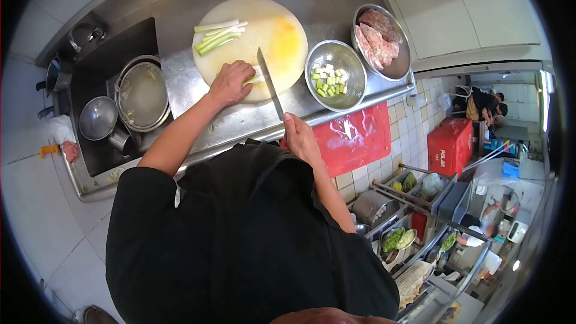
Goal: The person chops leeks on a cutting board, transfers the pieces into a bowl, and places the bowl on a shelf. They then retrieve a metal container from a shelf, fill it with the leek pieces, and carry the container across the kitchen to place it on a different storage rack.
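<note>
Leek stalks (219,35) on the cutting board (282,36), bowl of cut pieces (335,75) right, sink (114,90) left.

Left hand (231,82) presses leek (257,75) onto round cutting board (279,33). Right hand (298,135) grips knife (270,83), blade over board beside left fingers.

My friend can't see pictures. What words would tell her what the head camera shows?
Seen from above, a person in black cuts a pale leek piece on a round cutting board, left hand pressing it down, right hand holding a knife. More leek stalks lie on the board; a metal bowl of chopped pieces and a bowl of raw meat sit beside it.
</note>
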Demonstrator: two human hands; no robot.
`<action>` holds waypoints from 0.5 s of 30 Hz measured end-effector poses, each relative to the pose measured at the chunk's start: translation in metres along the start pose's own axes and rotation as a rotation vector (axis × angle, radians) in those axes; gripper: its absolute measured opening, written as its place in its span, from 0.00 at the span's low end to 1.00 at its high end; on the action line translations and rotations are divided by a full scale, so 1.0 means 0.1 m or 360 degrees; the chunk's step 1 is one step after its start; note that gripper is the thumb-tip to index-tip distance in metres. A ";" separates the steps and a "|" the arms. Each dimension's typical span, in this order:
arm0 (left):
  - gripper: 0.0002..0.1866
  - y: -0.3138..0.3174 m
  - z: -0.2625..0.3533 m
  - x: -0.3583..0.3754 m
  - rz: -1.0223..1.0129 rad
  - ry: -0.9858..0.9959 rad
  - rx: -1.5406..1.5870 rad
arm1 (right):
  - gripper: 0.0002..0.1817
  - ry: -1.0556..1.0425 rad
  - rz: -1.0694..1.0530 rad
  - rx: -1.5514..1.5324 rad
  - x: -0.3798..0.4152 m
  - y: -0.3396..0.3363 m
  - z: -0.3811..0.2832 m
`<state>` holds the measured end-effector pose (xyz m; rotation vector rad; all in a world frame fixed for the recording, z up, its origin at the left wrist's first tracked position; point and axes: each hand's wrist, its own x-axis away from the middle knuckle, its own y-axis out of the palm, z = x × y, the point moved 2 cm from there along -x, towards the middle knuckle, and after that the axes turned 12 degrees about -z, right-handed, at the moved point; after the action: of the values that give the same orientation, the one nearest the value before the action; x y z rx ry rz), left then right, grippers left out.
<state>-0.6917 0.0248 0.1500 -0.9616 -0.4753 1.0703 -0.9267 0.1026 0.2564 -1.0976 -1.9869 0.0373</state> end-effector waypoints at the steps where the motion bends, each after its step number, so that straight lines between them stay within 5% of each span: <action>1: 0.15 0.00 0.00 -0.01 -0.0016 -0.0011 -0.0019 | 0.30 0.0064 -0.0065 -0.0073 0.03 0.01 -0.03; 5: 0.16 0.00 0.00 -0.02 -0.0050 -0.0025 -0.0007 | 0.30 -0.0152 0.0031 -0.0001 -0.11 0.14 0.22; 15: 0.16 -0.04 0.03 -0.03 0.0024 -0.0006 0.0083 | 0.28 0.0017 -0.0015 0.0138 -0.06 0.12 0.03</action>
<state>-0.6932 0.0228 0.1548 -0.9186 -0.4421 1.0931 -0.9186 0.1071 0.2462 -1.0307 -1.9622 0.1118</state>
